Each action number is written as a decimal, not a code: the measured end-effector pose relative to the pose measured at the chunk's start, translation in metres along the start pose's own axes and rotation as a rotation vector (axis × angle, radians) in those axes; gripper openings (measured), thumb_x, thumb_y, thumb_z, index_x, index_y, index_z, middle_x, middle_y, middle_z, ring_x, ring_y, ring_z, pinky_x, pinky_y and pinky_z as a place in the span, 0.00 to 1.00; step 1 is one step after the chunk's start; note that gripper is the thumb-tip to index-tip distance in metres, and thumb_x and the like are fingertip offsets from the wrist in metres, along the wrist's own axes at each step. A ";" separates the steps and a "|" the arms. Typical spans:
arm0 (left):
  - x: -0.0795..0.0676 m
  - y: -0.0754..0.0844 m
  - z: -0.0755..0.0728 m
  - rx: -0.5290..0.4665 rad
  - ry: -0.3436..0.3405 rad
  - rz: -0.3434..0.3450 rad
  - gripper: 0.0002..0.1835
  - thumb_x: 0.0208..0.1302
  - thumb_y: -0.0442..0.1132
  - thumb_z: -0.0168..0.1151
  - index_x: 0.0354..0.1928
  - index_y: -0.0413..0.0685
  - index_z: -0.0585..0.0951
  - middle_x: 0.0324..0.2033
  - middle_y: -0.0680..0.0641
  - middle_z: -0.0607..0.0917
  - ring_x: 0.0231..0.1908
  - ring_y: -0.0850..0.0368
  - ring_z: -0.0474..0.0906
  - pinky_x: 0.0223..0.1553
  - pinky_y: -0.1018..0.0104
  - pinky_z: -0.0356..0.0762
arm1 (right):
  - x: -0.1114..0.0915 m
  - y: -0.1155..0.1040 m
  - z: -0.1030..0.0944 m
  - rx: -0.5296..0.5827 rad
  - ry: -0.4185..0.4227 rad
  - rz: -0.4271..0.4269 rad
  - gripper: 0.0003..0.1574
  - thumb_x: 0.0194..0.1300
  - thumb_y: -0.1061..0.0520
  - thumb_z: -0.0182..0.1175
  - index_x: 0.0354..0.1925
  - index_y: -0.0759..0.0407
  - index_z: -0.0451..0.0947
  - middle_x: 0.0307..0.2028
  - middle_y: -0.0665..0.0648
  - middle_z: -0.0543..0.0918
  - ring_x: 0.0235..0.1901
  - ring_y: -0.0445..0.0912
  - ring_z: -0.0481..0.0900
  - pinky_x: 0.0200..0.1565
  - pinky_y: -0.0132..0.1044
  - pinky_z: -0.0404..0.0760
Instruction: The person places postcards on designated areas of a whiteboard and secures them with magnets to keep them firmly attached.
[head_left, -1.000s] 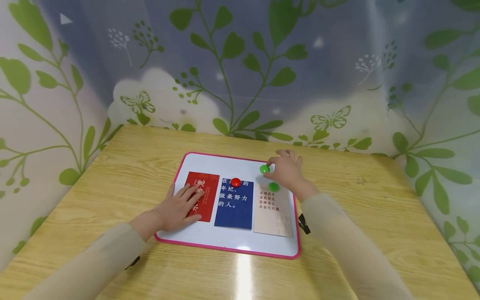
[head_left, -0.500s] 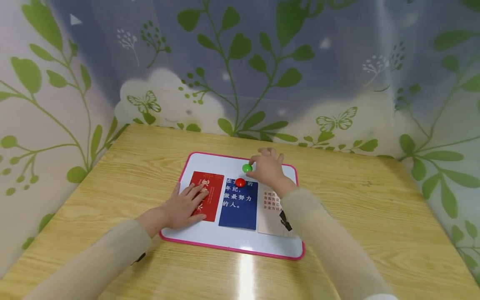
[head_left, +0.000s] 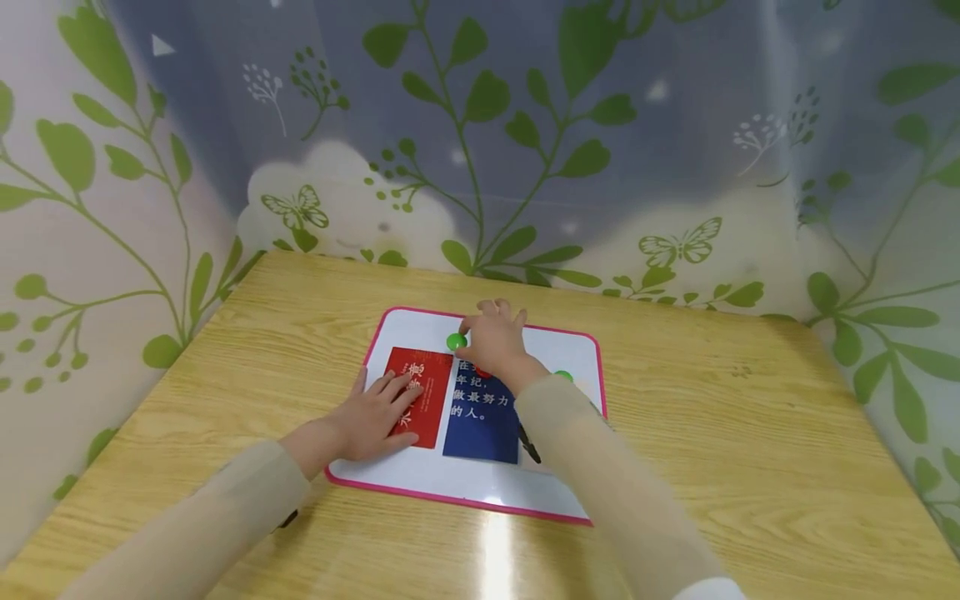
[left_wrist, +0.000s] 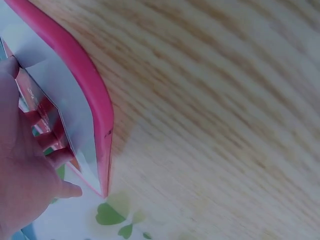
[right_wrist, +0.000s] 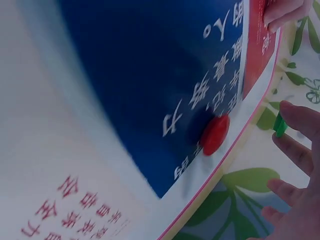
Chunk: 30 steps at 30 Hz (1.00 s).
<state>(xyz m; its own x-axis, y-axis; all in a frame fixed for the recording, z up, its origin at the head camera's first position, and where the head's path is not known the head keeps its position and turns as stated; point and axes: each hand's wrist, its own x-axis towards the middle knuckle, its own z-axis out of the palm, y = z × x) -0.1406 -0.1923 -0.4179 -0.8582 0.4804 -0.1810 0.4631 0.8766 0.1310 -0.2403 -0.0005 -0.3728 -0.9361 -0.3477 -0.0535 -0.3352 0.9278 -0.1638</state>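
My right hand (head_left: 497, 342) pinches a round green magnet (head_left: 456, 342) between thumb and forefinger, above the top edge of the whiteboard (head_left: 465, 483). In the right wrist view the green magnet (right_wrist: 280, 124) shows edge-on between the fingertips. My left hand (head_left: 372, 419) rests with fingers spread on the red card (head_left: 427, 408) at the board's left. Beside it lies the blue card (head_left: 482, 425), with a red magnet (right_wrist: 216, 135) at its top, partly covered by my right hand in the head view. My right arm hides most of the pale card (right_wrist: 100, 210).
Another green magnet (head_left: 564, 376) is on the right of the board, half behind the right sleeve. The pink-rimmed board lies on a wooden table (head_left: 712, 417). A patterned curtain (head_left: 525, 167) stands along the back and sides.
My right hand has carried the green magnet leftward, from above the pale card, past the blue card, toward the red card. My left hand has stayed on the red card.
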 end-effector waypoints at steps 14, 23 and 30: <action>-0.005 0.004 -0.004 0.019 -0.006 0.008 0.39 0.62 0.59 0.55 0.68 0.42 0.62 0.67 0.37 0.63 0.67 0.35 0.56 0.64 0.29 0.42 | 0.004 -0.034 0.018 -0.022 -0.038 -0.063 0.21 0.60 0.43 0.62 0.50 0.47 0.81 0.66 0.58 0.65 0.70 0.58 0.50 0.66 0.66 0.45; -0.001 0.005 -0.001 0.022 -0.036 -0.011 0.39 0.62 0.60 0.54 0.68 0.44 0.61 0.67 0.38 0.62 0.68 0.36 0.54 0.65 0.30 0.41 | 0.005 -0.041 0.025 -0.048 -0.039 -0.065 0.21 0.60 0.44 0.62 0.51 0.47 0.80 0.66 0.58 0.65 0.70 0.59 0.50 0.66 0.67 0.46; -0.002 0.003 -0.001 0.038 -0.055 -0.017 0.40 0.63 0.61 0.52 0.69 0.45 0.60 0.68 0.39 0.61 0.69 0.36 0.53 0.66 0.31 0.41 | 0.007 -0.044 0.030 -0.048 -0.041 -0.067 0.20 0.60 0.45 0.62 0.50 0.48 0.81 0.65 0.58 0.66 0.70 0.59 0.50 0.66 0.67 0.46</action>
<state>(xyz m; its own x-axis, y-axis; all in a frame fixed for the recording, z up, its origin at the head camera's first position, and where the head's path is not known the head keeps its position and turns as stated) -0.1381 -0.1906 -0.4159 -0.8531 0.4649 -0.2367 0.4572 0.8848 0.0901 -0.2290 -0.0476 -0.3952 -0.9066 -0.4133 -0.0850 -0.4024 0.9075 -0.1206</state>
